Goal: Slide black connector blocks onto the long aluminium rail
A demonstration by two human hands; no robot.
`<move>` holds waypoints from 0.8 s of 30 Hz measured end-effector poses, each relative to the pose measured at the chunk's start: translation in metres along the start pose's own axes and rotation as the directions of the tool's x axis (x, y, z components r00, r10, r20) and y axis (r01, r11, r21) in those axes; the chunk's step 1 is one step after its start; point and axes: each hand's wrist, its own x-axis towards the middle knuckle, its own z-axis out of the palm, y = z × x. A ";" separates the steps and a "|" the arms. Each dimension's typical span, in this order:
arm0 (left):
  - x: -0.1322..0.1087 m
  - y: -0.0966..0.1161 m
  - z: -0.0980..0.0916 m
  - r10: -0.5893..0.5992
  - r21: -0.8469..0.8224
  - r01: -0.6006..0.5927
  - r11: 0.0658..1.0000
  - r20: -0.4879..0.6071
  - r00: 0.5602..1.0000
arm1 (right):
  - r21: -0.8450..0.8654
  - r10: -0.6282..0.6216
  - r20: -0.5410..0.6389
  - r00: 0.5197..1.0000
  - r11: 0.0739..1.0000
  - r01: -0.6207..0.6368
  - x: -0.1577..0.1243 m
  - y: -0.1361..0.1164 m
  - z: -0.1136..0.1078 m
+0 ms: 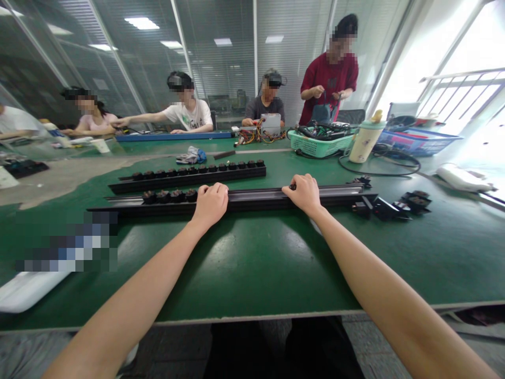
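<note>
A long black rail with a channel along its length lies crosswise on the table in front of me. Several black socket-like modules sit in its left part. My left hand is closed over the rail just right of these modules, and its fingertips are partly hidden. Farther right, my right hand pinches a small black module at the channel. Behind this rail lies a second black rail, filled with a row of similar modules.
Loose black modules lie beyond the rail's right end. A green basket of cables, a cup and a blue crate stand at the back right. A crumpled cloth lies behind the rails. Several people work across the table.
</note>
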 end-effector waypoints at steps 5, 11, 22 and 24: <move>0.000 0.000 0.001 0.000 0.002 0.000 1.000 -0.004 1.000 | 0.008 0.005 0.002 1.000 1.000 -0.005 0.000 0.000 0.000; 0.000 -0.002 0.002 0.005 0.002 -0.005 1.000 -0.010 1.000 | 0.021 0.014 -0.007 1.000 1.000 -0.014 0.000 0.001 0.002; 0.000 -0.001 0.001 0.007 0.009 -0.007 1.000 -0.001 1.000 | 0.032 0.039 -0.015 0.999 0.999 -0.039 0.001 0.004 0.004; 0.000 -0.001 0.001 0.003 0.003 -0.003 1.000 -0.001 1.000 | 0.032 0.039 -0.014 0.999 0.999 -0.039 0.002 0.004 0.004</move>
